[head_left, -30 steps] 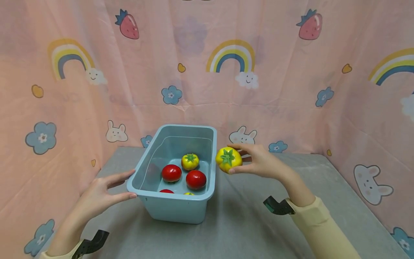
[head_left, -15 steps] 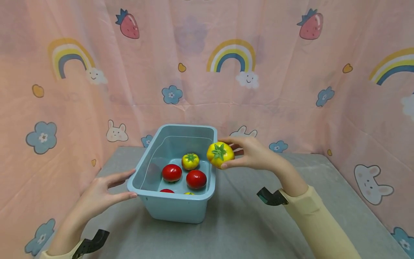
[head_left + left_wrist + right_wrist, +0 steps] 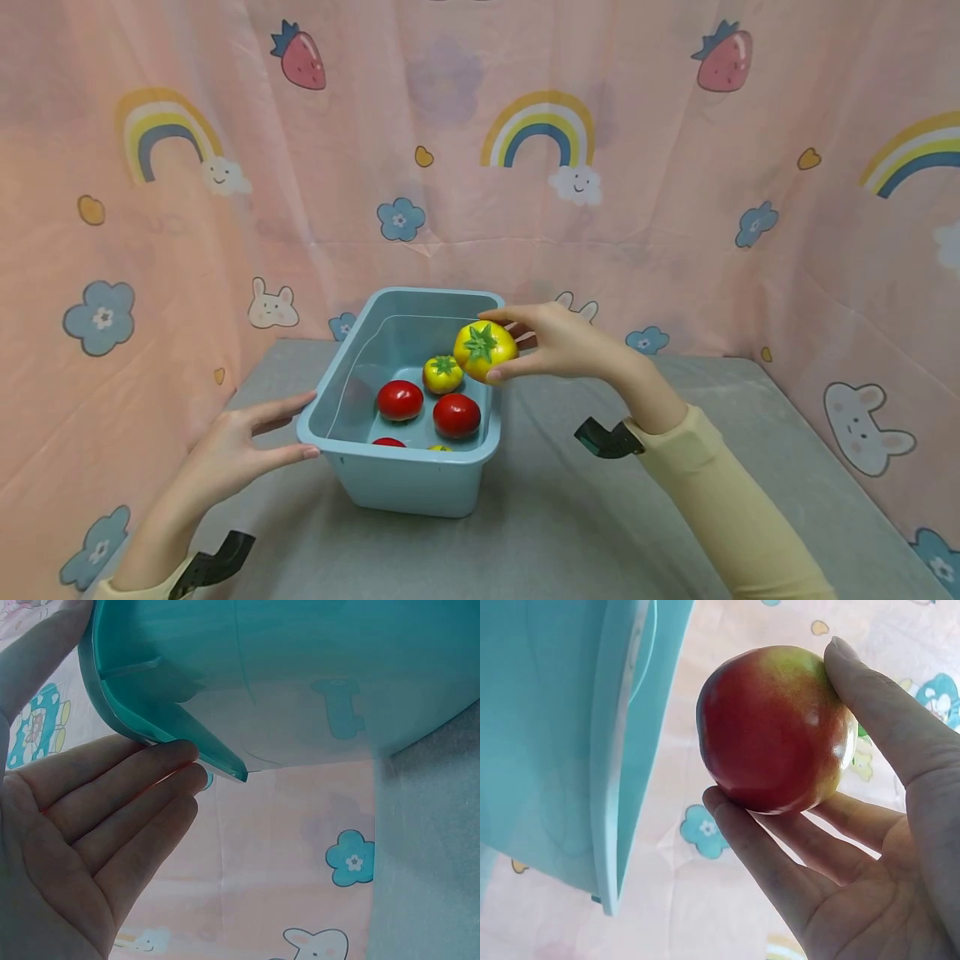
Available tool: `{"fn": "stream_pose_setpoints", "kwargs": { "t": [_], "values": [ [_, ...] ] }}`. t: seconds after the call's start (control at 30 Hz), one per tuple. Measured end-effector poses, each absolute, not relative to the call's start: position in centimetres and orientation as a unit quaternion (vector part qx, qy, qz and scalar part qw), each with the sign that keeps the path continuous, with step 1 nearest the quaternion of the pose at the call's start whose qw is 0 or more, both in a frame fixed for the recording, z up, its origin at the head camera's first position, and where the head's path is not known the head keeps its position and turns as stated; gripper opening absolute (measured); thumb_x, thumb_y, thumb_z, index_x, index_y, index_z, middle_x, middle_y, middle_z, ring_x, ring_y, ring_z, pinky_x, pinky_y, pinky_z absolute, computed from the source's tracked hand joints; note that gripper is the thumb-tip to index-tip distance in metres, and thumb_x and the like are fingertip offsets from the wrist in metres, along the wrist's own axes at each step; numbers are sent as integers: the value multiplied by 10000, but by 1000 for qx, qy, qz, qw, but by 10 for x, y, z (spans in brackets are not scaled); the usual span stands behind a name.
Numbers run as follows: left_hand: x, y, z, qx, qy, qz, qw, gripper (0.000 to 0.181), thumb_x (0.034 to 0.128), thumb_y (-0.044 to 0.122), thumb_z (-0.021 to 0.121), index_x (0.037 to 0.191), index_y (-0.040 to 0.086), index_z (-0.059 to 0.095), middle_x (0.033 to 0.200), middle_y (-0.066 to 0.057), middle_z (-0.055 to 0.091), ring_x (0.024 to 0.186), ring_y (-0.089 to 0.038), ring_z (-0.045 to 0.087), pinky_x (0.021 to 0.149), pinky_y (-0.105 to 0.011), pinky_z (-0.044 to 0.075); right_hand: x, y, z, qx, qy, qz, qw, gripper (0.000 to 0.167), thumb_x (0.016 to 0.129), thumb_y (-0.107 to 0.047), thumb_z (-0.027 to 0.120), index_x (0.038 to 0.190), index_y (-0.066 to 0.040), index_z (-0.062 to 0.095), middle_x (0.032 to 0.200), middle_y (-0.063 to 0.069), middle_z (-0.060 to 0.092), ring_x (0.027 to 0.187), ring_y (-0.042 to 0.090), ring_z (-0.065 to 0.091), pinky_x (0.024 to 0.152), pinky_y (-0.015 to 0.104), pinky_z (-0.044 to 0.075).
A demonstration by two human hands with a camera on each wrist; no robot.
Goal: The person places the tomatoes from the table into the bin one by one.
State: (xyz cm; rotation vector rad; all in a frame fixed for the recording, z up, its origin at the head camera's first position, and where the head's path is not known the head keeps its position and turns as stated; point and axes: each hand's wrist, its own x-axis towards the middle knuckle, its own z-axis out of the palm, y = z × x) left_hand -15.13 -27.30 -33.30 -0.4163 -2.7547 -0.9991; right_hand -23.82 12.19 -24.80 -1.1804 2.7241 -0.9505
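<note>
My right hand (image 3: 564, 342) holds a glossy tomato (image 3: 484, 350) between thumb and fingers, above the right rim of the blue plastic bin (image 3: 491, 446). Yellow with a green leafy top in the head view, this tomato (image 3: 772, 731) shows a red underside in the right wrist view. Inside the bin lie a red tomato (image 3: 400, 401), another red tomato (image 3: 457, 416) and a yellow tomato (image 3: 442, 374). Slivers of more fruit show behind the front wall. My left hand (image 3: 228, 458) touches the bin's near left corner, its fingers (image 3: 142, 769) straight against the rim.
Grey cloth covers the table (image 3: 600, 500) under the bin. A pink printed curtain (image 3: 637, 208) surrounds the back and sides. Black mounts sit at both wrists, one at the right cuff (image 3: 609, 439).
My right hand has carried the yellow tomato leftward and slightly up, from beside the bin to over its right rim. The left hand and the bin have stayed put.
</note>
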Motion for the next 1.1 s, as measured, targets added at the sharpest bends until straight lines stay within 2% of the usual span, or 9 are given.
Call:
{"fn": "stream_pose_setpoints", "kwargs": {
  "t": [0.37,0.5,0.7,0.9,1.1],
  "values": [
    [-151,-272,-333,-138,-928,-332,93,701,730,501,764,1337,214,562,1268,-63,627,1134,-360,606,840,-560,518,-249,102,-240,-397,876,-273,25,677,758,-399,785,1334,-144,533,1189,-8,634,1041,184,632,811,288,567],
    [-151,-272,-333,-140,-928,-332,95,698,730,501,764,1334,213,566,1265,-60,629,1131,-355,609,839,-556,520,-253,93,-236,-407,875,-261,27,671,761,-393,784,1326,-128,538,1168,13,645,1032,182,637,810,298,569],
    [-152,-273,-334,-142,-927,-332,98,690,735,491,765,1336,217,564,1268,-52,627,1131,-346,611,850,-554,516,-258,82,-231,-412,875,-252,25,664,765,-368,786,1327,-117,538,1201,43,629,1031,188,646,796,243,562],
    [-152,-272,-334,-140,-929,-330,98,688,736,498,761,1336,226,563,1270,-47,626,1133,-350,609,847,-561,514,-266,78,-232,-396,877,-272,21,678,787,-348,771,1363,-108,507,1360,61,553,1128,227,624,826,298,562],
    [-152,-273,-334,-140,-930,-328,94,697,735,508,757,1338,219,561,1276,-62,621,1132,-360,607,835,-555,522,-264,90,-235,-399,871,-285,-10,642,793,-327,767,1337,-83,528,1337,89,572,1115,250,633,845,368,557]
  ]
}}
